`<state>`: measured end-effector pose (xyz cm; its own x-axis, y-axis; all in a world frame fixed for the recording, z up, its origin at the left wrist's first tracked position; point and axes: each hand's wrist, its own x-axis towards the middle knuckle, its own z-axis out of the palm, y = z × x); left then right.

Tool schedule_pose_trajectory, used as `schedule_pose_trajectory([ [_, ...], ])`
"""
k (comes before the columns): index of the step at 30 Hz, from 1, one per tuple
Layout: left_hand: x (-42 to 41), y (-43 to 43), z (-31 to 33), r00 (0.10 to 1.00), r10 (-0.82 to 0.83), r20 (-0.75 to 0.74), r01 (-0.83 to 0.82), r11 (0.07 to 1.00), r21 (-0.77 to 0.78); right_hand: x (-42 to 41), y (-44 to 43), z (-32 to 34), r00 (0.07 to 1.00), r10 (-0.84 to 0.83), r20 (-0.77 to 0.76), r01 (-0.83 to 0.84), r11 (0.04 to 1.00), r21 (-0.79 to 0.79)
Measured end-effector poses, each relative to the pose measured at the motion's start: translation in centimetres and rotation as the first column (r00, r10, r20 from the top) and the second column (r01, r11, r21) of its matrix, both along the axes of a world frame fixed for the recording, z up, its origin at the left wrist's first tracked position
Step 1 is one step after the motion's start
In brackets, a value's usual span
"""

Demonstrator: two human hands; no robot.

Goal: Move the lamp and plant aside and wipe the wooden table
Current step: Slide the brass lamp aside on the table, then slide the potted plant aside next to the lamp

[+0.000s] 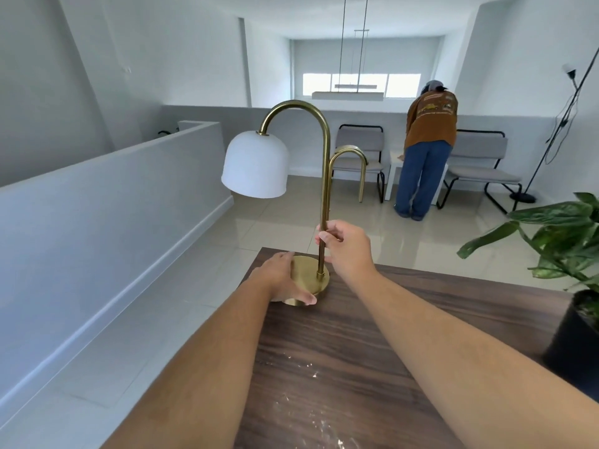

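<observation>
I'm gripping the lamp (pixel 324 176) stem with my right hand (pixel 343 244), my left hand (pixel 285 277) clasping its base at the wooden table (pixel 356 351) corner. Plant (pixel 564 241) sitting well right of my hands, unmoved; white smears near my forearms, wiping not started.

Across the tiled floor (pixel 421 241), a person in a brown shirt (pixel 429 124) bends over a small white table (pixel 393 171) between two grey chairs (pixel 358 150). A black floor lamp (pixel 551 134) stands right; a pendant light (pixel 347 94) hangs overhead.
</observation>
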<state>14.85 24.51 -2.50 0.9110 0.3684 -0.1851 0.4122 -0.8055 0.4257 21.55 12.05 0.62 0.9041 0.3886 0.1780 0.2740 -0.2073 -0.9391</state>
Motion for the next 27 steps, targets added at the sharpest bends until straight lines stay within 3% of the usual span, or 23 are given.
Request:
schedule_pose_trajectory([
  [7, -3.6, -3.2, 3.3, 0.985, -0.074, 0.155, 0.069, 0.997, 0.038, -2.7, -7.4, 2.1, 0.999, 0.020, 0.051, -0.013, 0.992, -0.125],
  [14, -7.1, -12.0, 2.8, 0.956, -0.175, 0.236, 0.244, 0.922, -0.302, -9.6, -21.4, -0.6, 0.983, -0.182, -0.024, 0.178, 0.978, -0.109],
  [24, -2.8, -28.1, 0.0, 0.937, -0.193, 0.293, 0.332, 0.756, -0.564, -9.7, -37.6, -3.4, 0.833, -0.549, -0.066, 0.542, 0.835, -0.100],
  [27, -0.6, -31.2, -0.6, 0.934, -0.176, 0.310, 0.338, 0.711, -0.616, -7.8, -40.2, -4.2, 0.803, -0.591, -0.083, 0.577, 0.804, -0.141],
])
